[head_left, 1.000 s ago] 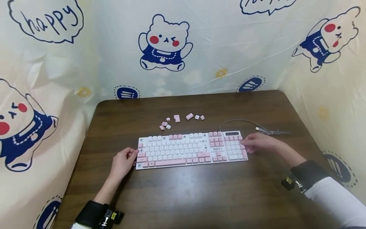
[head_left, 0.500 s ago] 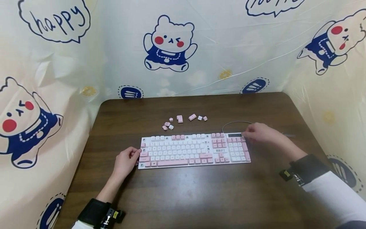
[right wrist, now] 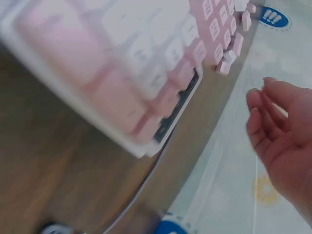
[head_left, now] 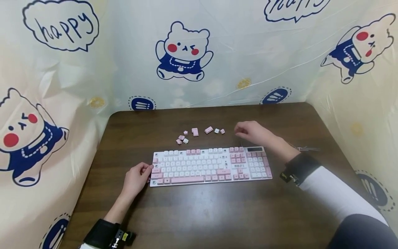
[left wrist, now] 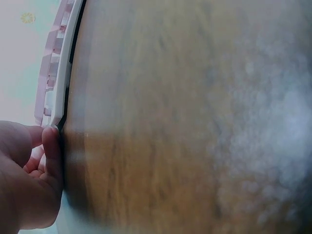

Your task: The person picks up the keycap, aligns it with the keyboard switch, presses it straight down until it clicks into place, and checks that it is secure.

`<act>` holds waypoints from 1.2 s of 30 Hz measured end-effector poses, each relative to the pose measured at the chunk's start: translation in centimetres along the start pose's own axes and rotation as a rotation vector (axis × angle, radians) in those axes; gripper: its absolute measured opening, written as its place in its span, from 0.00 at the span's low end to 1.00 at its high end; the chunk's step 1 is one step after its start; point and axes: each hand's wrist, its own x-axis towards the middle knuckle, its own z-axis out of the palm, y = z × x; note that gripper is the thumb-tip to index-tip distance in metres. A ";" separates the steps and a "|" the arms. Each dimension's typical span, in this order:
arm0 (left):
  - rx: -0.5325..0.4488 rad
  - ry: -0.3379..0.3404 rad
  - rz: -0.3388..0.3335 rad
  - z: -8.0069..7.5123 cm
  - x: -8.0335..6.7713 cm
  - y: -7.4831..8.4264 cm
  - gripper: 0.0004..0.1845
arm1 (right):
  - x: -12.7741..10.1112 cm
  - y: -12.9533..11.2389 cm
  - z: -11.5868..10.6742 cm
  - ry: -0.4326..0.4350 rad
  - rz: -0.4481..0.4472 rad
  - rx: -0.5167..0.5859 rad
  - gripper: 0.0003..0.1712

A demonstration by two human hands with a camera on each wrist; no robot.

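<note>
A pink and white keyboard [head_left: 192,167] lies on the brown table, several of its key positions without caps. My left hand [head_left: 136,178] pinches the keyboard's left edge between thumb and fingers, seen close up in the left wrist view at the corner of the white case [left wrist: 61,92]. Behind the keyboard's right part, my right hand [head_left: 255,133] is above the table with loosely bent fingers and nothing in them. Left of that hand lie loose keycaps, among them a long pink keycap [head_left: 208,130], a white keycap [head_left: 216,130] and a small pink keycap [head_left: 222,131].
More loose pink and white keycaps [head_left: 195,132] lie scattered behind the keyboard. The keyboard's cable [right wrist: 141,187] runs off its back edge, with a tied bundle [head_left: 306,149] at the right. A printed curtain [head_left: 183,90] stands around the table [head_left: 199,214].
My right hand has left the keyboard's right edge and moved back and to the left, toward the loose keycaps. My left hand stays at the left edge.
</note>
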 end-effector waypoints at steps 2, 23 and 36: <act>-0.005 -0.009 -0.015 0.1 -0.2 -0.2 0.12 | 1.3 -0.4 0.6 0.001 -0.079 -0.042 0.09; -0.019 -0.006 -0.013 0.1 -0.6 -0.1 0.12 | 8.9 -1.1 4.7 -0.206 -0.179 -0.384 0.13; -0.011 0.000 -0.019 -0.3 -0.1 0.1 0.12 | 9.4 -1.1 4.4 -0.183 -0.134 -0.271 0.06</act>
